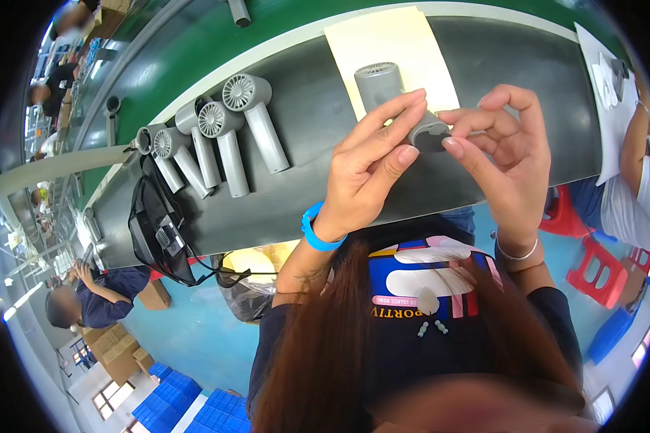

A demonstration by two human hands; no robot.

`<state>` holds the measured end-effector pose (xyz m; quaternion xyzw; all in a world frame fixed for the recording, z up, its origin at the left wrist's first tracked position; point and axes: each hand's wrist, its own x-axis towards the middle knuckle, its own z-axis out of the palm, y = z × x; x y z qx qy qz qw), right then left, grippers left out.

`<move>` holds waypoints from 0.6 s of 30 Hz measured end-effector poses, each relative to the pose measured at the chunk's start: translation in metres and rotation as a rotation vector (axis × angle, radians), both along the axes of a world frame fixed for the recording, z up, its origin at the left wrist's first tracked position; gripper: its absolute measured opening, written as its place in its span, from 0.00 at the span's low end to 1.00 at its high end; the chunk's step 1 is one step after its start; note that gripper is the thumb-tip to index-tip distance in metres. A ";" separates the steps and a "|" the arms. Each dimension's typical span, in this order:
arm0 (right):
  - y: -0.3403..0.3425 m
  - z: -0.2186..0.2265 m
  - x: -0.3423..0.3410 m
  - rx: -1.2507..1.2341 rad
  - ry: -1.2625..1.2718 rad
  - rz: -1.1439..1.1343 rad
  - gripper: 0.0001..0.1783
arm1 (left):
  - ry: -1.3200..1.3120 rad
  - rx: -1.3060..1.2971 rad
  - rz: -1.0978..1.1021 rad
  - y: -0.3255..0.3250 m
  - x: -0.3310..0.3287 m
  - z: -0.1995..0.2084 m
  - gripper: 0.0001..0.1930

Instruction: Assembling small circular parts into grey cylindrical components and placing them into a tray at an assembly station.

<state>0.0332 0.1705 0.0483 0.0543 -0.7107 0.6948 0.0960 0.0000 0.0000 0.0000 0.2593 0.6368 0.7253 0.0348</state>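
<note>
Grey fan held up between two hands over a dark bench

The grey handheld fan (378, 85) is above the yellow sheets (433, 61) on the dark bench (513, 79), its grille end pointing away from the person; the left hand (365, 169) grasps its handle and hides the middle of it; the right hand (511, 141) has thumb and fingertips at the handle's near end, though whether they pinch a part there, one cannot tell; to the left lie five grey fans (230, 159) in a loose row, well apart from the hands; a black bundle (146, 245) with a cable sits near them by the bench edge; white papers (596, 108) lie at the right end, beside a co-worker's arm (634, 151); red stools (598, 274) and blue crates (167, 397) stand on the floor
</note>
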 end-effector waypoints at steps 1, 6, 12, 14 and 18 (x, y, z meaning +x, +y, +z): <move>-0.001 0.002 0.001 -0.019 -0.037 -0.003 0.23 | 0.005 -0.001 0.003 0.000 0.000 0.000 0.18; -0.001 0.004 0.000 -0.048 -0.080 -0.007 0.24 | 0.003 -0.005 -0.002 -0.001 -0.001 0.002 0.18; 0.000 0.006 0.000 -0.034 -0.088 -0.015 0.24 | 0.008 -0.016 -0.007 0.001 -0.001 0.002 0.17; 0.000 0.006 -0.001 -0.023 -0.088 -0.014 0.24 | -0.003 -0.015 -0.011 0.001 -0.002 0.002 0.17; -0.001 0.006 -0.001 -0.015 -0.092 -0.022 0.24 | 0.003 -0.018 -0.010 0.000 -0.002 0.003 0.17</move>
